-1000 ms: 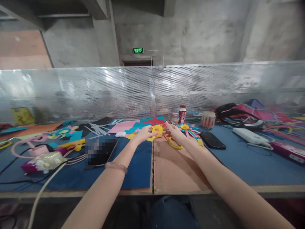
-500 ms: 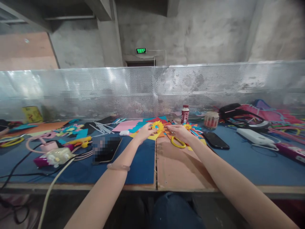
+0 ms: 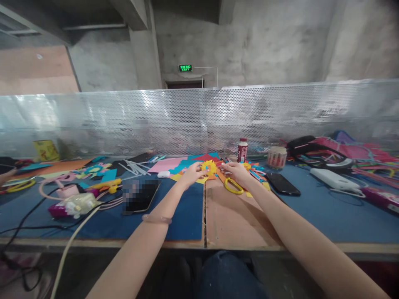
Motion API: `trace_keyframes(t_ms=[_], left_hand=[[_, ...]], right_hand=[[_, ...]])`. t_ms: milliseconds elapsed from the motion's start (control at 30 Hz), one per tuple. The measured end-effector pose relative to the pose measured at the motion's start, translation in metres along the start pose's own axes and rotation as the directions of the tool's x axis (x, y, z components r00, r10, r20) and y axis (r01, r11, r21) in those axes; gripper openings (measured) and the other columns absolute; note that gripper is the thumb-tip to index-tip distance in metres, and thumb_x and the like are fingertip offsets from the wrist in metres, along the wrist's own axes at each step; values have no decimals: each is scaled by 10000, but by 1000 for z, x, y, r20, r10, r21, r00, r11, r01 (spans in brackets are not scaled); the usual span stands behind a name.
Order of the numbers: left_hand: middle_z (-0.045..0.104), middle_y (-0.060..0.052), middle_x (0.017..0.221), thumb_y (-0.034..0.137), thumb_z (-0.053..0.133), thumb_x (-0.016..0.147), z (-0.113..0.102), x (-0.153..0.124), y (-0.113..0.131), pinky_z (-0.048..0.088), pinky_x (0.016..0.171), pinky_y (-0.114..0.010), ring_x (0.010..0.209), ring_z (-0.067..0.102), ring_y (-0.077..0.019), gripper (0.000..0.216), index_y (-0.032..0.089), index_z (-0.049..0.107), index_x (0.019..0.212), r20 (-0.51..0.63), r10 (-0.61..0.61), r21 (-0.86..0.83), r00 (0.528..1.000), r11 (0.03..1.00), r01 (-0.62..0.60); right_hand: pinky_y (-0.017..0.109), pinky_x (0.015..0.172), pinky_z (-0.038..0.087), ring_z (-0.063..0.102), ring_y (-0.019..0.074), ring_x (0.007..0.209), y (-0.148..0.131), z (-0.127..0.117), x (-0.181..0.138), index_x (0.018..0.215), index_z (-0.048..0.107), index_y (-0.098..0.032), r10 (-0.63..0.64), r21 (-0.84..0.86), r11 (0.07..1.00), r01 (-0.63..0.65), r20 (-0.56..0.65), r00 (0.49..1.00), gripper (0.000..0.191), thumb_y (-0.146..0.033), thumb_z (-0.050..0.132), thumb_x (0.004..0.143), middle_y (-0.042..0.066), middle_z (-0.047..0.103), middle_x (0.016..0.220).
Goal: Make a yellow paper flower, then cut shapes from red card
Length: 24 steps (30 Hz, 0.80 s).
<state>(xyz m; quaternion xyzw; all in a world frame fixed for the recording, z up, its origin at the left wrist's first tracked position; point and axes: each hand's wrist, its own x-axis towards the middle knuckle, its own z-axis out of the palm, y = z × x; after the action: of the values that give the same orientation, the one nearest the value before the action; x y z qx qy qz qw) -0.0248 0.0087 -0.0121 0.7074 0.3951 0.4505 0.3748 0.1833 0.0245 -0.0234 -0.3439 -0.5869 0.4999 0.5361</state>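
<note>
My left hand [image 3: 191, 173] pinches a yellow paper flower [image 3: 208, 167] with a blue centre, held just above the table. My right hand [image 3: 237, 173] is closed beside it, fingertips at the flower's right edge; what it grips is too small to make out. Yellow-handled scissors [image 3: 233, 187] lie under my right wrist. A multicoloured paper flower [image 3: 253, 169] lies right behind my right hand. Coloured paper sheets [image 3: 177, 164] are spread under both hands.
A small red bottle [image 3: 242, 150] and a tape roll [image 3: 276, 157] stand behind. Black phones [image 3: 282, 183] [image 3: 141, 195] lie right and left. A white power bank [image 3: 333, 178], a glue gun [image 3: 107, 185], cables and paper scraps crowd the blue table [image 3: 327, 216]. A perforated metal screen [image 3: 199, 120] closes the back.
Both hands have lifted the yellow flower slightly and closed in on it; my right hand moved left from the multicoloured flower to the yellow one. The view shifted a little.
</note>
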Motion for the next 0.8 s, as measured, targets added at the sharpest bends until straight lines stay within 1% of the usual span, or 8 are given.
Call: trace_keyframes(t_ms=[100,167,333,433,500,600,700,800], left_hand=[[622,-59,874,391,641,696,0,-1,0,485,691,-300,779,627,-173,444,160,477,1038,6,2,8,1000,1000,-2],[621,-60,873,389,644,694,1,-1,1,488,688,-300,772,629,-172,451,158,473,1042,0,0,5,1000,1000,0],[623,-61,877,373,644,694,2,-2,3,493,679,-296,765,621,-162,408,159,490,1005,22,10,-19,1000,1000,-10],[623,-58,873,365,646,693,2,-2,3,489,677,-289,767,614,-157,407,159,493,1010,24,21,-25,999,999,-21],[624,-55,869,366,645,694,2,-1,2,485,680,-287,768,611,-156,396,162,501,1002,29,31,-24,999,999,-31],[624,-63,886,361,654,689,3,-1,2,479,678,-282,776,606,-156,402,159,510,1006,41,29,-37,999,999,-28],[624,-75,919,337,667,678,4,-2,3,474,676,-276,779,602,-152,424,154,513,1028,65,26,-67,998,998,-22],[626,-78,946,317,661,684,4,-2,5,467,685,-271,799,596,-148,386,155,535,1011,98,56,-85,994,995,-47]], right_hand=[[216,582,450,590,119,681,2,-2,2,800,698,-138,4,32,999,-4,24,1000,289,-390,690,660,94,673,888],[217,575,447,586,119,674,3,-2,3,787,695,-140,14,42,999,-16,27,1000,279,-387,691,657,95,673,881],[225,581,445,571,117,645,6,-3,5,743,690,-134,-11,-21,1000,11,-1,1000,290,-400,708,628,89,671,810],[223,556,434,529,91,571,10,-6,8,742,692,-127,-38,-60,997,37,-14,999,323,-422,712,613,68,660,769],[218,533,421,491,71,526,13,-6,10,764,692,-130,-54,-71,996,52,-23,998,346,-442,702,616,56,656,775],[216,518,412,494,73,531,12,-5,10,793,686,-132,-64,-68,996,62,-29,998,380,-475,677,631,61,656,805],[214,483,393,491,77,518,7,-1,7,727,668,-121,-55,-92,995,49,-64,996,387,-499,653,643,69,651,775],[205,464,374,473,70,499,4,2,5,690,655,-121,-59,-124,991,50,-72,996,353,-466,681,618,48,637,715]])
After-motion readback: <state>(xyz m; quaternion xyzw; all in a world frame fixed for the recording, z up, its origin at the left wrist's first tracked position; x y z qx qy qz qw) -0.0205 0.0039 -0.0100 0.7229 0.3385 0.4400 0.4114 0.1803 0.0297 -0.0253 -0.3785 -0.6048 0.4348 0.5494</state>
